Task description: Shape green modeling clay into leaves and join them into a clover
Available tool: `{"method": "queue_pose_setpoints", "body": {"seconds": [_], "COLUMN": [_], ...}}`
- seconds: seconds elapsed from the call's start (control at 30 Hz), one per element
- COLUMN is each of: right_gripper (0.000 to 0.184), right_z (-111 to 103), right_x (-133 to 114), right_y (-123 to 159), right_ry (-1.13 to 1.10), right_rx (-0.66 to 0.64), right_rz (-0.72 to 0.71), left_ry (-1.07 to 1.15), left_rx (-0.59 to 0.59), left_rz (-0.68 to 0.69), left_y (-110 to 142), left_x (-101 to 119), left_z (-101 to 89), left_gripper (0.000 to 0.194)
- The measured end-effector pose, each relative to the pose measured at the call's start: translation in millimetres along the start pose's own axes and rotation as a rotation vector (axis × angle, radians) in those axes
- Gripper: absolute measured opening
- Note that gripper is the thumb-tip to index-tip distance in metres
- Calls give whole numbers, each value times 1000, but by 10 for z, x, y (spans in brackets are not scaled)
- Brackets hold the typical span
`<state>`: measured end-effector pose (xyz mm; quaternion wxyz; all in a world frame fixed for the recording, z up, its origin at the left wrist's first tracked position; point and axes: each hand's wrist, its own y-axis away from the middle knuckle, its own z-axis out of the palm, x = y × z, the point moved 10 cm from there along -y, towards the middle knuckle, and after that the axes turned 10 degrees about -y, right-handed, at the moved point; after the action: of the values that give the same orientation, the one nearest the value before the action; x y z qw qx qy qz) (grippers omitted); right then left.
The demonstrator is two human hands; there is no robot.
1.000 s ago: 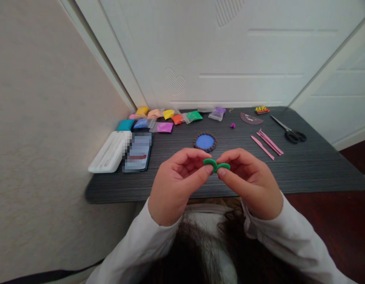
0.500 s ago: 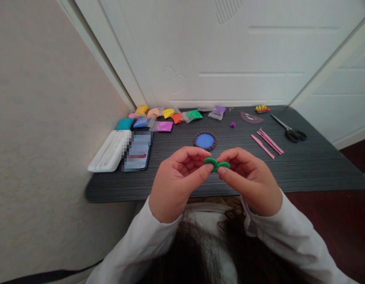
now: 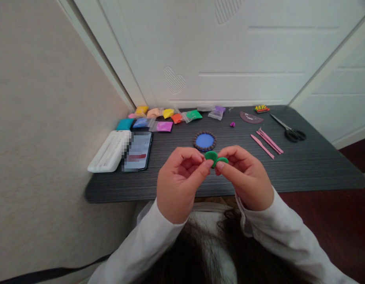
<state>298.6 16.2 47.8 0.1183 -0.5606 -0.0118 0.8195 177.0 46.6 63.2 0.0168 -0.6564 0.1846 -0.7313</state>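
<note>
Two rounded green clay pieces, joined at the middle like a pair of leaves, are held up above the front of the table. My left hand pinches the left piece between thumb and fingers. The right piece is pinched by my right hand, its thumb near the join. Just beyond my fingers lies a blue clay disc ringed with small dark brown balls. A small purple clay piece sits farther back.
Bags of coloured clay, including a green one, line the back left. A white case and a phone lie at left. To the right are pink modelling tools, a clear half-round ruler and scissors.
Both hands have moved slightly, lifting the green clay a little farther from me. The left piece is tilted and shows more of its face. My right hand has shifted a bit left.
</note>
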Motion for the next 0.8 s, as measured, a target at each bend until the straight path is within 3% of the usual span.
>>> {"method": "queue_pose_setpoints", "body": {"seconds": [0.1, 0.27, 0.47, 0.6, 0.8], "right_gripper": [10, 10, 10, 11, 13], "right_z": [3, -6, -7, -4, 12], "right_x": [20, 17, -2, -10, -34], "right_y": [-8, -13, -8, 1, 24], "right_ry": [-73, -123, -160, -160, -131], "right_rx": [9, 34, 46, 57, 73], "right_rz": [-12, -46, -86, -101, -116], "left_ry": [-209, -416, -473, -367, 41], "left_rx": [33, 64, 88, 127, 100], "left_rz": [116, 291, 329, 295, 81], "left_y": [29, 82, 94, 95, 35], "left_x": [107, 264, 285, 259, 47], "left_z": [-17, -24, -26, -44, -34], "left_gripper": [12, 18, 23, 20, 25]}}
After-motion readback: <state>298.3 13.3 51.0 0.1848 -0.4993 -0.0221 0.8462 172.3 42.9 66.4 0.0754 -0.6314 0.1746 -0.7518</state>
